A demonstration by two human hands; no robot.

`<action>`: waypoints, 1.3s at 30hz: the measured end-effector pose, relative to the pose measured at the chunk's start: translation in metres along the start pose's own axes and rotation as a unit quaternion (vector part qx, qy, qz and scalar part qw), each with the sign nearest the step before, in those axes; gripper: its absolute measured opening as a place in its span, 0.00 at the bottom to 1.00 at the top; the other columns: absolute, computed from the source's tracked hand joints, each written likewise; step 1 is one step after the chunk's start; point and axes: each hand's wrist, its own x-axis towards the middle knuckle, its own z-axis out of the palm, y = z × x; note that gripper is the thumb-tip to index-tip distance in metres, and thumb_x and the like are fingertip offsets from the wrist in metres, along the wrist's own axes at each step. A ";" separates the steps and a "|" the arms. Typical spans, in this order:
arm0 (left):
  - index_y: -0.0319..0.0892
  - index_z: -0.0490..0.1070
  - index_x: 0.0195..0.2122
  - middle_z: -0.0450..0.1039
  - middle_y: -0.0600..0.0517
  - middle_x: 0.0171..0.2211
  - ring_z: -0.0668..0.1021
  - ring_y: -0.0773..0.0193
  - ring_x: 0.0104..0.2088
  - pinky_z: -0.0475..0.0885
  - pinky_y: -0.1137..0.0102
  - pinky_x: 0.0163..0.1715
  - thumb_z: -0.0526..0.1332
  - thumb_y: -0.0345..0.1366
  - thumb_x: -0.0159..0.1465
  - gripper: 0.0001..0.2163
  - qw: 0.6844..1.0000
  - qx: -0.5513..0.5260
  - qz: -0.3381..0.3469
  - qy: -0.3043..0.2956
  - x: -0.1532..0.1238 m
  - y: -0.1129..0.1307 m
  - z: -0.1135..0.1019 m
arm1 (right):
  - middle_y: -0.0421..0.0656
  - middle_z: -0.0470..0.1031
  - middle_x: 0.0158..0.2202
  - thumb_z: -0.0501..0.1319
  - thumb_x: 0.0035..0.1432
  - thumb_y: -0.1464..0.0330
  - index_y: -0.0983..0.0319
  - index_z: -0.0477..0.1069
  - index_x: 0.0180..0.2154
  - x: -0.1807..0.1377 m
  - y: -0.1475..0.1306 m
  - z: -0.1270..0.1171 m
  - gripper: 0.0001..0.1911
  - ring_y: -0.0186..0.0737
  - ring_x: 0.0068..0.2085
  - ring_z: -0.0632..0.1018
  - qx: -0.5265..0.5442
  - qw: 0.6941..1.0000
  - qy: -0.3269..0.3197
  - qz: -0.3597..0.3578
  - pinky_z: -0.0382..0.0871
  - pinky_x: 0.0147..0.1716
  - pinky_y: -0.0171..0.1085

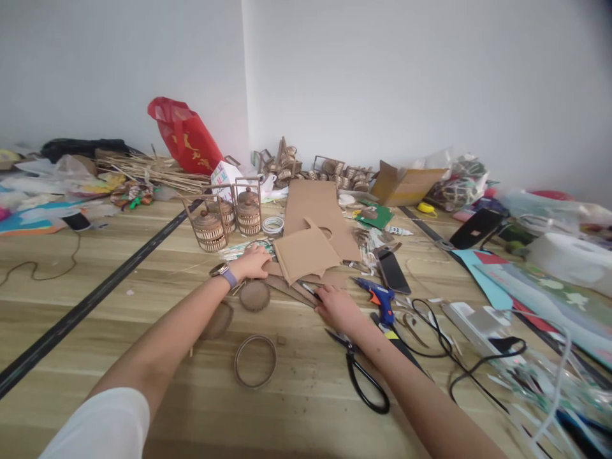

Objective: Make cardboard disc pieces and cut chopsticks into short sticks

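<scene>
My left hand (252, 262) lies with curled fingers against the left edge of a folded brown cardboard sheet (306, 254) on the wooden table; a watch with a purple strap sits on that wrist. My right hand (337, 307) is closed around a thin knife-like tool (310, 290) whose tip points at the cardboard's lower edge. A cardboard disc (255, 295) lies just below the left hand, a second disc (217, 320) under my forearm, and a cardboard ring (255, 361) nearer to me.
Black scissors (361, 376) and a blue glue gun (381, 298) lie by my right forearm, a phone (392, 271) beyond. Small cardboard lanterns (210, 229) stand behind the left hand. A power strip (478, 325) with cables, coloured paper and bags crowd the right and back edges.
</scene>
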 end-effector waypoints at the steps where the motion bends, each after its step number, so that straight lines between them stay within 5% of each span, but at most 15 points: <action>1: 0.40 0.75 0.41 0.72 0.43 0.43 0.69 0.47 0.48 0.64 0.59 0.50 0.64 0.36 0.49 0.16 1.000 -0.003 0.007 -0.002 0.000 0.001 -0.002 | 0.51 0.77 0.43 0.61 0.58 0.70 0.63 0.73 0.47 -0.001 0.003 -0.001 0.14 0.49 0.47 0.76 0.005 1.000 0.002 -0.014 0.66 0.45 0.41; 7: 0.40 0.73 0.46 0.75 0.45 0.43 0.73 0.53 0.45 0.66 0.65 0.47 0.60 0.38 0.56 0.17 0.999 -0.025 0.032 0.005 -0.002 0.005 -0.010 | 0.50 0.75 0.46 0.59 0.62 0.63 0.62 0.72 0.49 -0.001 0.014 -0.009 0.15 0.47 0.48 0.75 0.006 0.998 0.059 -0.014 0.66 0.47 0.41; 10: 0.40 0.73 0.46 0.75 0.45 0.44 0.73 0.53 0.45 0.67 0.65 0.46 0.59 0.38 0.56 0.17 0.999 -0.030 0.042 0.014 -0.003 0.009 -0.009 | 0.60 0.65 0.58 0.59 0.62 0.64 0.68 0.64 0.58 0.013 0.014 -0.012 0.25 0.56 0.58 0.67 -0.021 0.992 0.119 0.029 0.58 0.55 0.50; 13: 0.40 0.73 0.45 0.76 0.45 0.44 0.74 0.52 0.45 0.67 0.64 0.47 0.60 0.38 0.56 0.16 0.998 -0.032 0.053 0.027 -0.003 0.016 -0.008 | 0.56 0.56 0.66 0.61 0.59 0.67 0.63 0.58 0.63 0.033 0.012 -0.010 0.32 0.57 0.64 0.58 -0.041 0.991 0.129 0.012 0.50 0.61 0.52; 18: 0.41 0.74 0.47 0.76 0.45 0.45 0.73 0.53 0.48 0.66 0.63 0.50 0.60 0.42 0.59 0.17 0.995 -0.054 0.047 0.070 -0.011 0.019 -0.026 | 0.50 0.67 0.61 0.52 0.63 0.74 0.60 0.61 0.62 0.054 0.010 -0.010 0.26 0.48 0.60 0.67 -0.058 0.992 0.114 -0.018 0.63 0.55 0.44; 21: 0.38 0.66 0.57 0.69 0.43 0.56 0.68 0.52 0.56 0.63 0.61 0.56 0.54 0.48 0.64 0.24 0.983 -0.088 -0.014 0.159 -0.023 0.004 -0.044 | 0.51 0.65 0.62 0.49 0.63 0.76 0.62 0.59 0.63 0.057 0.014 -0.023 0.27 0.50 0.59 0.68 -0.061 0.990 0.131 -0.009 0.66 0.52 0.46; 22: 0.40 0.67 0.56 0.70 0.45 0.56 0.70 0.55 0.55 0.63 0.64 0.55 0.54 0.48 0.65 0.23 0.961 -0.143 -0.070 0.226 -0.027 -0.003 -0.049 | 0.51 0.65 0.63 0.48 0.63 0.76 0.62 0.59 0.63 0.058 0.017 -0.029 0.27 0.50 0.59 0.69 -0.061 0.988 0.138 -0.003 0.67 0.51 0.46; 25: 0.36 0.67 0.54 0.74 0.43 0.50 0.75 0.56 0.47 0.70 0.64 0.47 0.44 0.47 0.69 0.23 0.937 -0.161 -0.160 0.266 -0.036 -0.024 -0.051 | 0.51 0.68 0.60 0.49 0.63 0.76 0.63 0.60 0.62 0.063 0.022 -0.044 0.27 0.49 0.57 0.71 -0.057 0.985 0.161 0.007 0.70 0.48 0.44; 28: 0.35 0.71 0.48 0.77 0.42 0.44 0.77 0.56 0.42 0.71 0.65 0.42 0.41 0.44 0.70 0.23 0.934 -0.145 -0.208 0.250 -0.040 -0.038 -0.037 | 0.49 0.71 0.58 0.50 0.62 0.75 0.62 0.63 0.61 0.069 0.020 -0.051 0.25 0.47 0.56 0.72 -0.048 0.982 0.182 0.007 0.69 0.50 0.41; 31: 0.35 0.75 0.41 0.78 0.43 0.39 0.78 0.55 0.40 0.72 0.65 0.41 0.48 0.40 0.68 0.17 0.946 -0.111 -0.229 0.199 -0.039 -0.047 -0.016 | 0.47 0.70 0.59 0.49 0.63 0.75 0.63 0.62 0.62 0.075 0.014 -0.053 0.26 0.44 0.56 0.72 -0.037 0.978 0.203 0.008 0.68 0.52 0.39; 36: 0.37 0.77 0.40 0.76 0.42 0.45 0.75 0.52 0.50 0.67 0.61 0.53 0.57 0.31 0.63 0.10 0.965 -0.031 -0.229 0.121 -0.034 -0.058 0.009 | 0.49 0.65 0.62 0.47 0.63 0.77 0.66 0.58 0.63 0.090 0.024 -0.061 0.28 0.46 0.60 0.67 -0.039 0.971 0.234 0.024 0.60 0.58 0.41; 39: 0.39 0.73 0.47 0.73 0.44 0.49 0.75 0.55 0.49 0.70 0.57 0.51 0.58 0.35 0.66 0.11 0.972 0.005 -0.221 0.077 -0.029 -0.063 0.014 | 0.52 0.63 0.63 0.48 0.62 0.77 0.66 0.58 0.64 0.104 0.044 -0.061 0.28 0.50 0.61 0.65 -0.051 0.970 0.236 0.041 0.58 0.58 0.46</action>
